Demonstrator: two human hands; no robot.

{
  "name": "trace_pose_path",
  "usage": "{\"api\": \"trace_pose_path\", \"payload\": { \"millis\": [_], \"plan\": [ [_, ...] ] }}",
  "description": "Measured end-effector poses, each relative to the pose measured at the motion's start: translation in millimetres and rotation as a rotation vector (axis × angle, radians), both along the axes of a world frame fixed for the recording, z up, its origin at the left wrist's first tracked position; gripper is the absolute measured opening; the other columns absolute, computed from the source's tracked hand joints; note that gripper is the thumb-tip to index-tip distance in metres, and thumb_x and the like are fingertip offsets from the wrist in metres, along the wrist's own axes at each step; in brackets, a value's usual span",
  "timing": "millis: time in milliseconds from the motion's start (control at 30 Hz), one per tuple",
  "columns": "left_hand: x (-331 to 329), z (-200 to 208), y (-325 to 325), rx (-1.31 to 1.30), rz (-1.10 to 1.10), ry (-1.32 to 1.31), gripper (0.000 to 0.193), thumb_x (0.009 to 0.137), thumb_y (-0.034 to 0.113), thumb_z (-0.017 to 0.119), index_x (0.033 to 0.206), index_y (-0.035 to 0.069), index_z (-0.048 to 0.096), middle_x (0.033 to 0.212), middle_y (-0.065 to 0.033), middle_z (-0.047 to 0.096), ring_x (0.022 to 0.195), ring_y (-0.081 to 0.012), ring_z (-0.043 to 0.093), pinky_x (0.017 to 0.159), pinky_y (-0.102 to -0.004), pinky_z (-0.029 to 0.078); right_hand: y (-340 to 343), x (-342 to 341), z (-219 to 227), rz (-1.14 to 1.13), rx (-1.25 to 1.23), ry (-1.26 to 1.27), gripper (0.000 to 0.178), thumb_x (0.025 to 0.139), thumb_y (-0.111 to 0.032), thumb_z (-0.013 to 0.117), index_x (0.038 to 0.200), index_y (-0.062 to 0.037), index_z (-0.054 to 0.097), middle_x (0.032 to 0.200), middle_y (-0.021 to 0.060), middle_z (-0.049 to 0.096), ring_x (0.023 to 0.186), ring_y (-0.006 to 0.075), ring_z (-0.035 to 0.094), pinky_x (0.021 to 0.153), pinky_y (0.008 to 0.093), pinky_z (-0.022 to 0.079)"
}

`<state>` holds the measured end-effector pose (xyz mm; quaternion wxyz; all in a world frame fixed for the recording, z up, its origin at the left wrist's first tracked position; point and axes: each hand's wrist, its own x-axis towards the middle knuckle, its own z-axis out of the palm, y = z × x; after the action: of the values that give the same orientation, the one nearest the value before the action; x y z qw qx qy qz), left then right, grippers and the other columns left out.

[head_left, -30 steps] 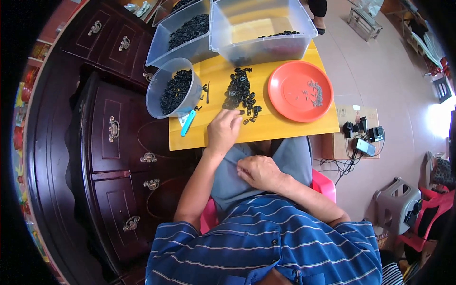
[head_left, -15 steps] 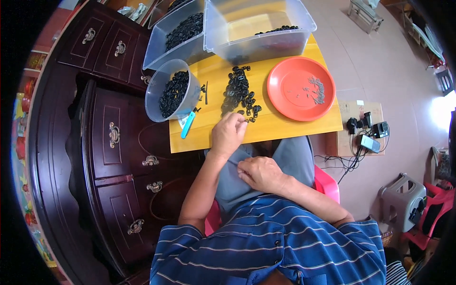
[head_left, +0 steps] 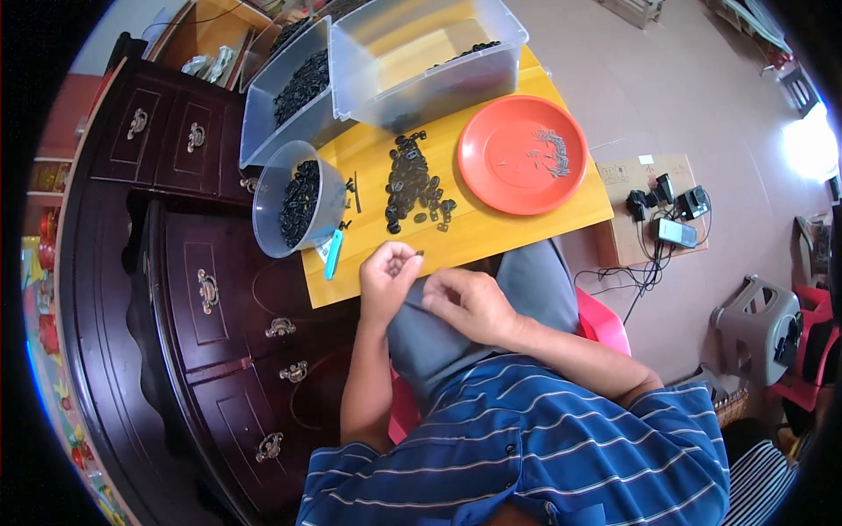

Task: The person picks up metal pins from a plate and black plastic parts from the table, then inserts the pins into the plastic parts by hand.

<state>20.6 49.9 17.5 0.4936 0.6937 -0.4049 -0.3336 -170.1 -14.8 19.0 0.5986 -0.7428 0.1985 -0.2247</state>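
Observation:
My left hand (head_left: 388,279) is closed in a pinch at the table's near edge, with a small black plastic piece (head_left: 419,253) at its fingertips. Just to the right, over my lap, my right hand (head_left: 474,305) has its fingers curled in; whatever they hold, if anything, is hidden. A loose pile of small black plastic pieces (head_left: 409,180) lies on the yellow table (head_left: 368,254), beyond my left hand. Right of the pile, an orange-red plate (head_left: 491,180) bears several small, thin grey metal pieces (head_left: 559,156).
A round clear tub (head_left: 329,210) of black pieces stands left on the table, a turquoise-handled tool (head_left: 333,255) beside it. Two clear bins (head_left: 430,92) (head_left: 254,131) stand at the back. Dark wooden drawers (head_left: 202,351) flank the left; a cardboard box (head_left: 623,250) with cables sits right.
My left hand has drawn back from the pile toward my right hand, bringing a small black piece. My right hand has risen slightly. The whole view has shifted and turned a little.

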Motion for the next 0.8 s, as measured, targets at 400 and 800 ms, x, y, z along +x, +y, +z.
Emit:
{"api": "trace_pose_path", "payload": {
  "millis": [400,800],
  "plan": [
    [-35,43,-3,-0.047,-0.238,-0.304,0.011,0.082,-0.004,0.073,0.083,0.002,0.064,0.077,-0.0013,0.062,0.061,-0.0063,0.056,0.056,-0.0226,0.045,-10,4,-9,-0.108,1.027,-0.294,0.018,0.103,-0.026,0.058,0.102,-0.0076,0.061,0.084,-0.0025,0.06,0.074,0.0053,0.053,0.067,0.0209,0.044],
    [-34,62,-44,0.095,-0.414,-0.467,0.01,0.08,0.0,0.075,0.087,0.0,0.067,0.075,-0.0028,0.061,0.059,-0.0089,0.055,0.054,-0.0248,0.044,-19,1,-14,-0.166,1.3,-0.324,0.015,0.101,-0.026,0.061,0.106,-0.0121,0.062,0.091,-0.0029,0.063,0.078,0.0053,0.058,0.072,0.0212,0.048]
  ]
}}
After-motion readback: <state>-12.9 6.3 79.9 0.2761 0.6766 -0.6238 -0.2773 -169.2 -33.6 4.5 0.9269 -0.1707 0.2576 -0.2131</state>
